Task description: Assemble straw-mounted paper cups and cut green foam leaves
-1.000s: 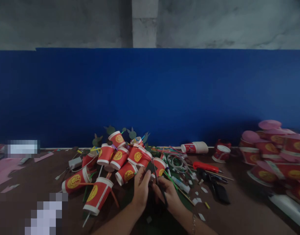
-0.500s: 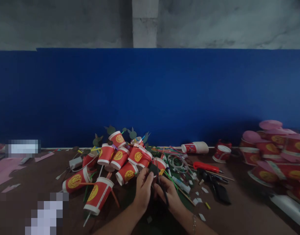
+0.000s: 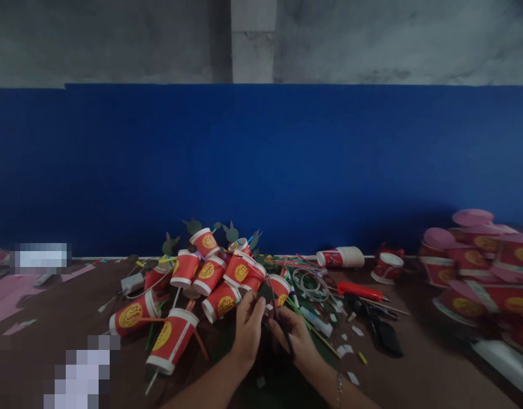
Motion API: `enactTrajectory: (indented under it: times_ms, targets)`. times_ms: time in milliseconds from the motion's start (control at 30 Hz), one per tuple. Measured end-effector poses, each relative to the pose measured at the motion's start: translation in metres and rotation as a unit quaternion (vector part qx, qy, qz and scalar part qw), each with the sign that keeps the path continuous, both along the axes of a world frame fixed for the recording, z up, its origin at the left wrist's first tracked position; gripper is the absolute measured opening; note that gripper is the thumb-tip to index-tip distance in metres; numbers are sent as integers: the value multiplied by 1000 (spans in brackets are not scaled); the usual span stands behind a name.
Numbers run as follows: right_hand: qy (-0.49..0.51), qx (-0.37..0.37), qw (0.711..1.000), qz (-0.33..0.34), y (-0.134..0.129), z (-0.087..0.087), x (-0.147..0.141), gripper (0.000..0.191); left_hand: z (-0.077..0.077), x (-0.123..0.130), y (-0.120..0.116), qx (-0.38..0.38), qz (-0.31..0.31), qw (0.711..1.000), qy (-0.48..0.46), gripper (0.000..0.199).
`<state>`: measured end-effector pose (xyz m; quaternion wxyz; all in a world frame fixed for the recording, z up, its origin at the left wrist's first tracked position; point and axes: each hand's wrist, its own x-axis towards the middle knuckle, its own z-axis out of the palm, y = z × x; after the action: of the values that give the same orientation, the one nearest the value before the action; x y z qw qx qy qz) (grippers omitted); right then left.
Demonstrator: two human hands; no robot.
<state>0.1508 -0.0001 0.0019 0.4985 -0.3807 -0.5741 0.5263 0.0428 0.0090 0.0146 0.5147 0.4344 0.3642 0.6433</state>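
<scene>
My left hand [image 3: 249, 326] pinches a small dark green piece of paper [image 3: 265, 291] with a white bit at its lower edge. In my right hand [image 3: 296, 335] is a pair of scissors [image 3: 286, 334], dark-handled, fingers in the loops and blades pointing up beside the paper. How far the blades are apart is hard to make out. Just beyond my hands lies a red paper cup [image 3: 279, 287]. A heap of red paper cups [image 3: 208, 272] with yellow emblems and straws sits left of my hands.
Right of my hands are coiled tubing [image 3: 309, 284], a glue tube [image 3: 316, 322], a red utility knife [image 3: 359, 291], a black glue gun [image 3: 385, 332] and white paper scraps [image 3: 344, 349]. Pink-topped red cups [image 3: 485, 250] are piled far right. Pink paper [image 3: 14, 292] lies far left.
The scissor blades have tilted slightly left against the dark green paper, and my hands have shifted a little. Both still hold the same things.
</scene>
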Motion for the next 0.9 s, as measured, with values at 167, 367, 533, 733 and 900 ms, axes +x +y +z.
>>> enactTrajectory:
  times_ms: [167,367,533,733,900]
  targets:
    - [-10,-8,1000,1,0,1,0,37,1,0,0,0,9,1000,-5,29]
    - [-11,-12,1000,3,-1,5,-1,39,-1,0,1,11,15,1000,22,29]
    - [-7,3,1000,1,0,4,1,38,-4,-2,2,29,-2,998,57,28]
    - [-15,-13,1000,1,1,2,1,41,-2,-4,2,28,-6,999,43,28]
    - [-27,-13,1000,1,0,5,0,40,4,-2,0,11,13,1000,6,29]
